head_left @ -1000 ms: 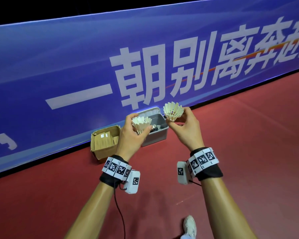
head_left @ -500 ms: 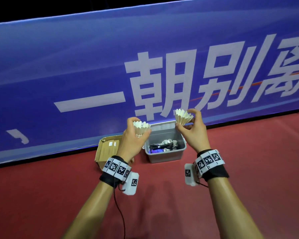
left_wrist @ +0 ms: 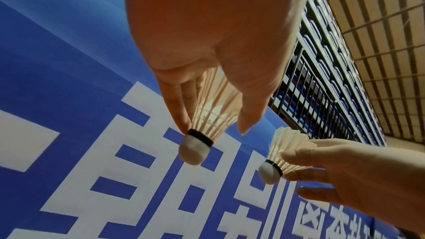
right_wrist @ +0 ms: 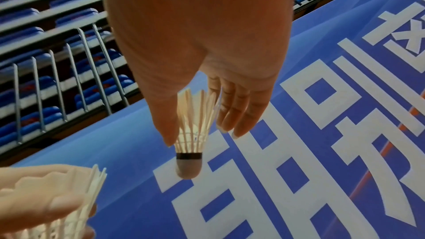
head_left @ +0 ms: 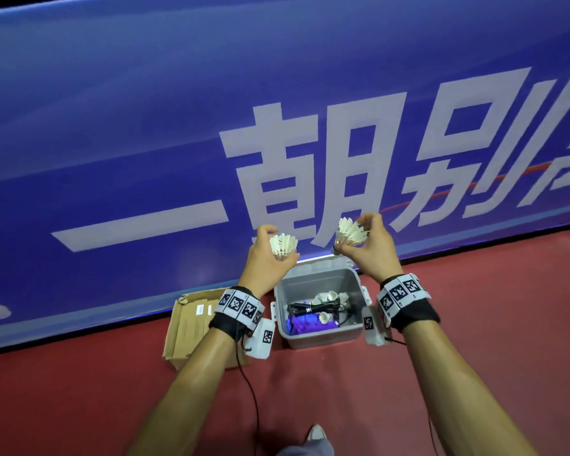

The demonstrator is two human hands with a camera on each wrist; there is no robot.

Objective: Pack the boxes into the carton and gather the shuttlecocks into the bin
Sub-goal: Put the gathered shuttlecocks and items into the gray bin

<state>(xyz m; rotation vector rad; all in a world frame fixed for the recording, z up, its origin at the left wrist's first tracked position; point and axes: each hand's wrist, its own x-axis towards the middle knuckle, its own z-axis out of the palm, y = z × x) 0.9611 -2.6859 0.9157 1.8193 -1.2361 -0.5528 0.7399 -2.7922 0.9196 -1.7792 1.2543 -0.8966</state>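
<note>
Shuttlecocks: two are held in the air above the bin, one per hand. Left hand pinches a white feather shuttlecock by its skirt, thumb and fingers curled round the feathers; rounded cork tip with a black band points away from the wrist. Right hand pinches the second shuttlecock the same way, cork down. Grey plastic bin, rectangular, lid off, sits on the red floor against a blue banner; inside lie more white shuttlecocks, a black cable and something purple. Brown corrugated carton stands just left of the bin, flaps open, flat cardboard boxes inside.
</note>
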